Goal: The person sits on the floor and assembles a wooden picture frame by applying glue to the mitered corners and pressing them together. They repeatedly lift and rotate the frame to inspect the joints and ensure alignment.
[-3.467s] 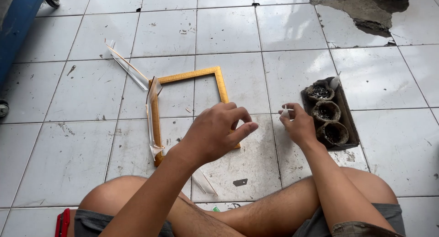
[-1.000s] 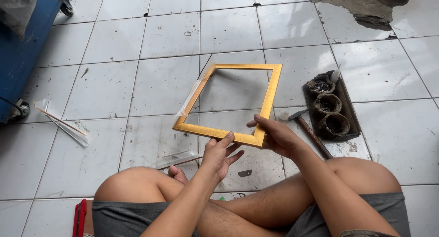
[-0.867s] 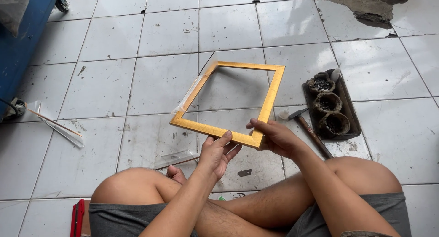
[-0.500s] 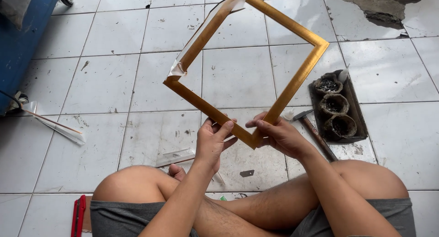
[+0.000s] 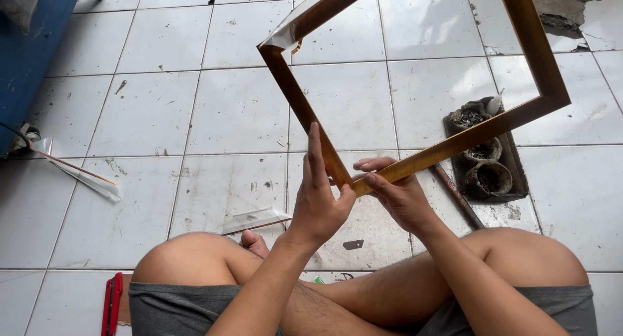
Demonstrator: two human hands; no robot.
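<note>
A golden-brown wooden picture frame (image 5: 305, 109) is held up off the white tiled floor (image 5: 214, 109), tilted so that one corner points down toward the person, and that lowest corner sits between the two hands. The left hand (image 5: 318, 200) is pressed against the left side of that corner, fingers stretched upward along the frame's left rail and thumb meeting the corner from the inside. The right hand (image 5: 399, 196) pinches the same corner from the right, fingers closed over the start of the lower right rail. The hands are close together, both clamped on the frame, almost touching at the corner. The far part of the frame runs out of the top of the view, and a strip of clear wrapping (image 5: 292, 31) clings to its left corner. Right of the hands, on the floor, lies a dark tray (image 5: 513, 180) holding three round pots with dark, dirty contents; what the stuff is cannot be told. A hammer handle (image 5: 454, 196) lies just beside the tray. A red tool (image 5: 111, 303) lies by the left knee
</note>
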